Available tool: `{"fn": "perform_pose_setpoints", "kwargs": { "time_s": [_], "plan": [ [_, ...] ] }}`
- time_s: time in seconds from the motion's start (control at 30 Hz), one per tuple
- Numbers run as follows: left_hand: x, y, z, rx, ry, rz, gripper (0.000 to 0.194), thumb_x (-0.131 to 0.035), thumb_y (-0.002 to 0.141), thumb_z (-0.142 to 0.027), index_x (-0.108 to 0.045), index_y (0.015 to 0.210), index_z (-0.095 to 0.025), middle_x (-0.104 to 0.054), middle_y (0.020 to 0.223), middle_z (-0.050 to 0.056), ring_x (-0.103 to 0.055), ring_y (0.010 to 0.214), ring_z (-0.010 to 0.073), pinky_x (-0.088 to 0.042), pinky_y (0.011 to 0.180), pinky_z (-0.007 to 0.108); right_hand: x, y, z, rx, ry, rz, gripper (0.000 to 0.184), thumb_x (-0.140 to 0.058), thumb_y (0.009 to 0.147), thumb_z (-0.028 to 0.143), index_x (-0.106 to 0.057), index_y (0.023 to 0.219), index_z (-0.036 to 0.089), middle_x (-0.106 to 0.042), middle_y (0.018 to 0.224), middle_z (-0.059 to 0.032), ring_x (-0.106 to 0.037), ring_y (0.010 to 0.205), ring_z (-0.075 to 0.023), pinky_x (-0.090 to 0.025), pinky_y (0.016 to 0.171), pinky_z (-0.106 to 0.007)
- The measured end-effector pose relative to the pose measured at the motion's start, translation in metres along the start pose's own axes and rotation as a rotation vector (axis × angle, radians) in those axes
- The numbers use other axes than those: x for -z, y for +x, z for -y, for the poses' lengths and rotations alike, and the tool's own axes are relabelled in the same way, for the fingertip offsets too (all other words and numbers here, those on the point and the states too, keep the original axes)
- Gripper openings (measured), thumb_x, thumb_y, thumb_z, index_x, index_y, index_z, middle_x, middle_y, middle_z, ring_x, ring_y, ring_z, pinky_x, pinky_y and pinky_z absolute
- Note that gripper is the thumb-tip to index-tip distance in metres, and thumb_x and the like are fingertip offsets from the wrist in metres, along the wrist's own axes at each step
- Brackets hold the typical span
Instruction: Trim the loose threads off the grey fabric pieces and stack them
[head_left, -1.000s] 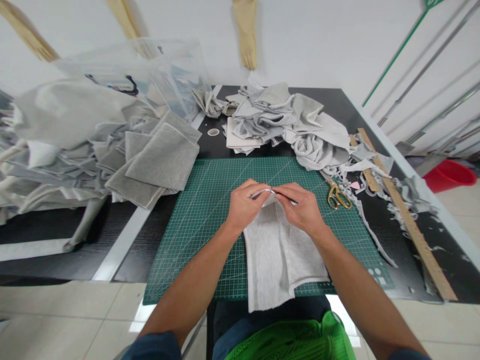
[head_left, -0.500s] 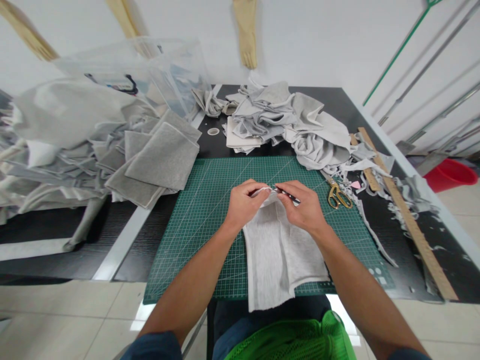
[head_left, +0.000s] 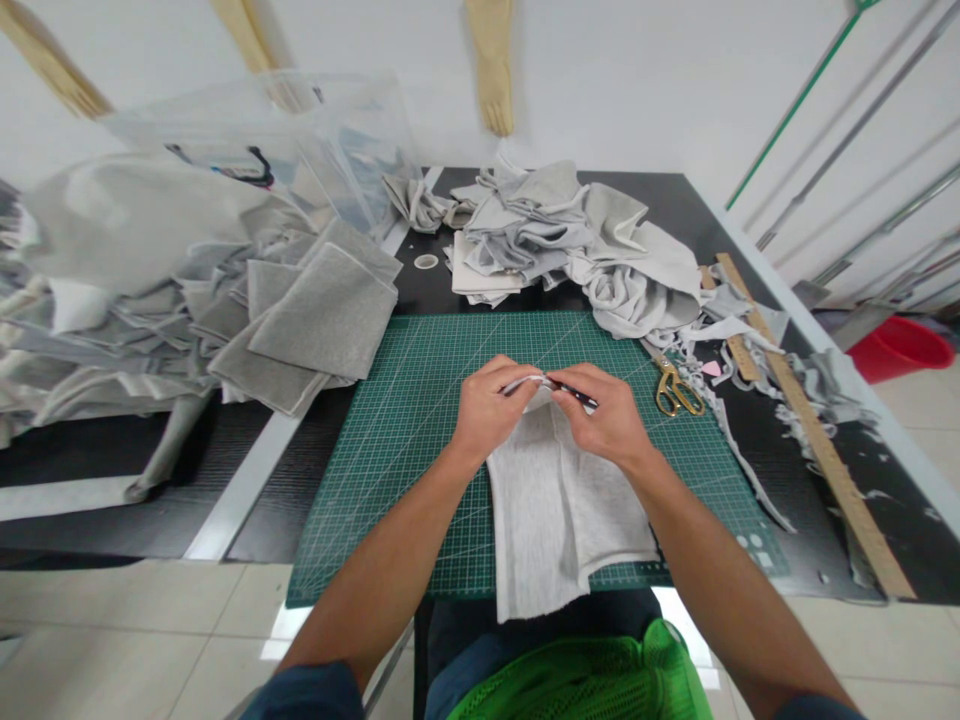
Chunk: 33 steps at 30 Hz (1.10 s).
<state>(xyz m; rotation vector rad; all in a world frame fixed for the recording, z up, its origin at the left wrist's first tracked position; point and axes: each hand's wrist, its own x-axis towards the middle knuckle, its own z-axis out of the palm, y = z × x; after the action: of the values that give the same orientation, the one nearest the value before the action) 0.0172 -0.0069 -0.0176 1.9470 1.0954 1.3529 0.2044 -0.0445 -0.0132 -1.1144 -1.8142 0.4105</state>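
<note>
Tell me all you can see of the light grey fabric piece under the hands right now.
The light grey fabric piece looks like soft heathered knit, pale and matte. It lies lengthwise on the green cutting mat, with its near end hanging past the mat's near edge. A fold runs along its length, and the near edge is uneven. At its far end the left hand and right hand pinch the lifted edge; the right hand also holds a thin dark tool there.

No readable text or labels; white marks at cutting mat (head_left: 420,420) corner, perhaps numerals, too small.
</note>
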Motion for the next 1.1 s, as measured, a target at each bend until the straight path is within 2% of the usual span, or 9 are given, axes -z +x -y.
{"fn": "perform_pose_setpoints", "kwargs": {
  "time_s": [0.2, 0.43, 0.73, 1.1],
  "plan": [
    [-0.0009, 0.0002, 0.0017, 0.021, 0.000, -0.030, 0.010, -0.073, 0.088, -0.021, -0.082, 0.091, -0.023, -0.076, 0.088, 0.001, -0.069, 0.079, 0.0134, -0.055, 0.076, 0.026, -0.0009, -0.0001, 0.0014, 0.014, 0.001, -0.019, 0.024, -0.064, 0.095, 0.025, -0.075, 0.116, 0.021, -0.076, 0.104, -0.0078, -0.070, 0.091, -0.0202, -0.058, 0.082, -0.036],
    [-0.0008, -0.0006, -0.0022, 0.010, 0.022, -0.012, 0.011, -0.072, 0.089, -0.020, -0.082, 0.091, -0.024, -0.076, 0.085, 0.001, -0.069, 0.079, 0.0134, -0.055, 0.076, 0.026, -0.0028, -0.0002, 0.0019, 0.013, -0.021, -0.045, 0.023, -0.063, 0.096, 0.027, -0.075, 0.116, 0.023, -0.077, 0.105, -0.0083, -0.071, 0.094, -0.0215, -0.059, 0.084, -0.037],
    [-0.0015, -0.0011, 0.0001, -0.013, 0.024, -0.092, 0.007, -0.075, 0.087, -0.022, -0.082, 0.091, -0.023, -0.075, 0.086, 0.001, -0.069, 0.077, 0.0127, -0.055, 0.074, 0.026, 0.0011, 0.0003, 0.0018, -0.004, -0.018, -0.028, 0.023, -0.064, 0.096, 0.027, -0.075, 0.115, 0.022, -0.077, 0.103, -0.0079, -0.071, 0.092, -0.0215, -0.058, 0.083, -0.037],
    [-0.0028, -0.0028, -0.0024, -0.071, 0.078, -0.060, 0.013, -0.072, 0.089, -0.018, -0.081, 0.093, -0.024, -0.076, 0.088, 0.000, -0.070, 0.079, 0.0126, -0.056, 0.078, 0.026, -0.0019, 0.0002, 0.0028, 0.014, -0.004, -0.040, 0.023, -0.062, 0.097, 0.028, -0.076, 0.114, 0.022, -0.077, 0.103, -0.0084, -0.071, 0.094, -0.0214, -0.059, 0.084, -0.037]
  ]
}}
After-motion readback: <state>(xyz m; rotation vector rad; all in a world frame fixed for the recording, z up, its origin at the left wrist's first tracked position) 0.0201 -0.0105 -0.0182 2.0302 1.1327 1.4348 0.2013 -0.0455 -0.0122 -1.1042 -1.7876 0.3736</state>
